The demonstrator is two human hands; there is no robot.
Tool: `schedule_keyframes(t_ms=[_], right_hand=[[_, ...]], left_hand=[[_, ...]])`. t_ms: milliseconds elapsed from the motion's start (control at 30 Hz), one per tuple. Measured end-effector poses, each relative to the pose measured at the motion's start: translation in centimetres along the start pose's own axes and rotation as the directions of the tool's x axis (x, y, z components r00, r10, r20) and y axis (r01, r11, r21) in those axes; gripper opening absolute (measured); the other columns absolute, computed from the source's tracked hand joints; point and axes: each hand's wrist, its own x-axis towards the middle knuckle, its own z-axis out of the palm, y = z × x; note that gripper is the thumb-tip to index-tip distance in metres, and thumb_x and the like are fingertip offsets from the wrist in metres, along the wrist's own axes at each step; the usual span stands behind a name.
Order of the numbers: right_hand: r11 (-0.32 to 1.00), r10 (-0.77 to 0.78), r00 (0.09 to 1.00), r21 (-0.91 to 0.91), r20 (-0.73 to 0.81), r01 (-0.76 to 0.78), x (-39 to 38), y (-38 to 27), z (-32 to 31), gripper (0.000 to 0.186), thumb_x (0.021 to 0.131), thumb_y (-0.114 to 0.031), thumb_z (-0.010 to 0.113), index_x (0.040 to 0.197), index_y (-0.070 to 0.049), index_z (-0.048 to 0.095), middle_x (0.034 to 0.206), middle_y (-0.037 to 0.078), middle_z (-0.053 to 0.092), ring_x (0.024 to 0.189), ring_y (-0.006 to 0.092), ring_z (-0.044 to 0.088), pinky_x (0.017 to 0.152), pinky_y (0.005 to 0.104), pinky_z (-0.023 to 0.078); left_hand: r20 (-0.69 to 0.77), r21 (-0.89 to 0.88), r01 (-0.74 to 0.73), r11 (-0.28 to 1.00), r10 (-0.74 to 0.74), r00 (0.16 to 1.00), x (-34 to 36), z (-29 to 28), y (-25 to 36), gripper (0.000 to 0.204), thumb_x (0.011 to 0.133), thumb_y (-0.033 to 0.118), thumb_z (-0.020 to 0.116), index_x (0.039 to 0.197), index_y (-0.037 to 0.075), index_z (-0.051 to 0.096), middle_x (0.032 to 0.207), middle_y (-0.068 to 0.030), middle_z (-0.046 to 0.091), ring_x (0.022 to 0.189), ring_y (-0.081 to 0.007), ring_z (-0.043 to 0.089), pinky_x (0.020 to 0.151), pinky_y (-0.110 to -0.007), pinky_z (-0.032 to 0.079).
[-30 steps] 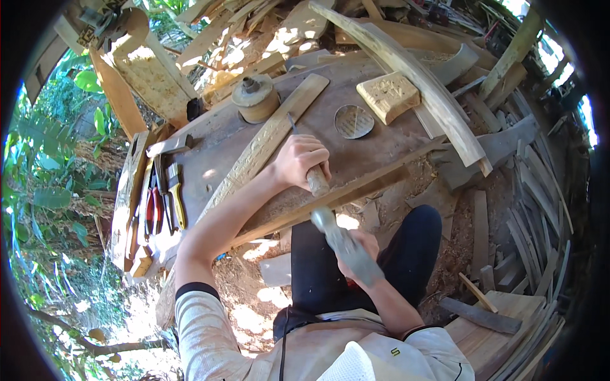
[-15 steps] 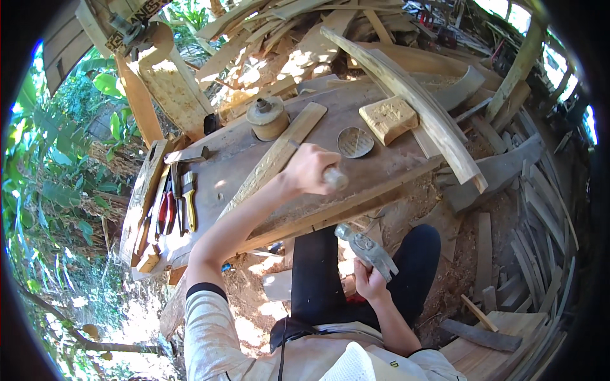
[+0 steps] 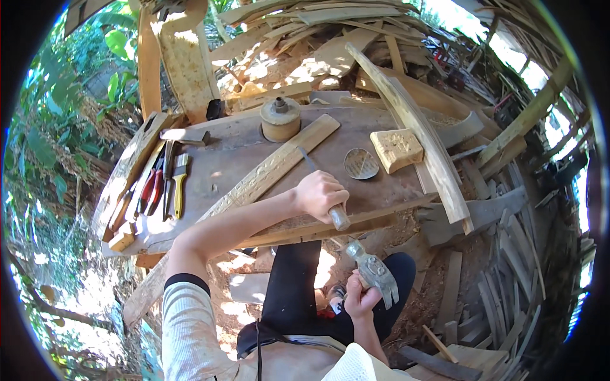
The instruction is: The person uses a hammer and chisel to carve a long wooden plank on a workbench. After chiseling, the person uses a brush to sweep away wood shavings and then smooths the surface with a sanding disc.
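My left hand (image 3: 322, 195) is closed round a chisel (image 3: 339, 219), whose handle end sticks out toward me. Its narrow metal blade slants away to the edge of a long carved wooden board (image 3: 254, 176); I cannot tell whether the tip touches the wood. The board lies diagonally across the workbench (image 3: 219, 171) and runs past its near edge. Below the bench edge, my right hand (image 3: 361, 297) grips a claw hammer (image 3: 373, 270) high up, close under the head. The hammer's striking face points up toward the chisel handle, with a gap between them.
On the bench stand a round pot with a spout-like top (image 3: 280, 119), a shallow round dish (image 3: 361, 164) and a wooden block (image 3: 397, 150). A yellow-handled brush (image 3: 180, 185) and red-handled pliers (image 3: 151, 190) lie left. A long timber (image 3: 413, 136) crosses the right end.
The chisel has tilted, so its handle now points toward me and its blade shows. The hammer stays in my right hand below the bench edge. The whole view has shifted a little.
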Motion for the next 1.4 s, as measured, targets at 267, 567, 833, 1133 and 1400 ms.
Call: schedule_keyframes(t_ms=[267,567,833,1133,1400], right_hand=[[0.998,-0.067,0.998,0.010,0.014,0.067,0.4,0.9,0.3,0.019,0.101,-0.014,0.051,0.105,0.004,0.051,0.062,0.004,0.049,0.045,0.0087,0.044,0.040,0.0243,0.038],[0.955,-0.289,0.956,-0.091,-0.048,0.284,0.9,0.6,0.3,0.013,0.097,-0.008,0.049,0.092,0.003,0.055,0.063,0.004,0.050,0.049,0.0109,0.048,0.044,0.0274,0.041],[0.944,-0.227,0.974,-0.242,0.023,0.226,4.4,-0.9,1.7,0.026,0.096,-0.009,0.046,0.072,-0.003,0.049,0.063,0.005,0.050,0.049,0.0139,0.048,0.045,0.0274,0.036],[0.888,-0.425,0.905,-0.201,-0.019,0.413,4.9,-3.0,1.4,0.029,0.098,-0.015,0.042,0.075,0.001,0.047,0.059,0.006,0.048,0.046,0.0132,0.046,0.045,0.0253,0.037],[0.844,-0.413,0.910,-0.357,0.043,0.400,8.3,-5.0,3.3,0.013,0.095,-0.009,0.056,0.087,0.001,0.057,0.065,0.008,0.055,0.054,0.0146,0.054,0.053,0.0282,0.045]], left_hand=[[-0.067,-0.006,0.007,1.000,-0.008,0.998,-0.4,0.1,-0.3,0.021,0.060,0.024,0.075,0.067,0.017,0.057,0.061,0.0004,0.056,0.054,-0.0230,0.058,0.051,-0.036,0.047],[-0.145,-0.046,0.033,0.998,-0.039,0.989,0.3,-0.4,0.0,0.022,0.059,0.024,0.075,0.064,0.016,0.056,0.060,-0.0001,0.057,0.053,-0.0235,0.058,0.050,-0.036,0.046],[-0.170,-0.084,0.101,0.991,-0.114,0.979,0.4,-1.1,0.3,0.024,0.055,0.028,0.073,0.064,0.013,0.057,0.060,-0.0053,0.058,0.055,-0.0293,0.060,0.052,-0.039,0.049],[-0.212,-0.137,0.182,0.974,-0.208,0.955,0.9,-1.7,-0.6,0.021,0.052,0.022,0.071,0.063,0.010,0.057,0.059,-0.0073,0.059,0.054,-0.0305,0.060,0.051,-0.039,0.048],[-0.264,-0.176,0.185,0.967,-0.227,0.937,1.2,-2.9,-0.7,0.023,0.057,0.015,0.074,0.058,0.009,0.051,0.054,-0.0070,0.055,0.049,-0.0272,0.058,0.048,-0.035,0.045]])
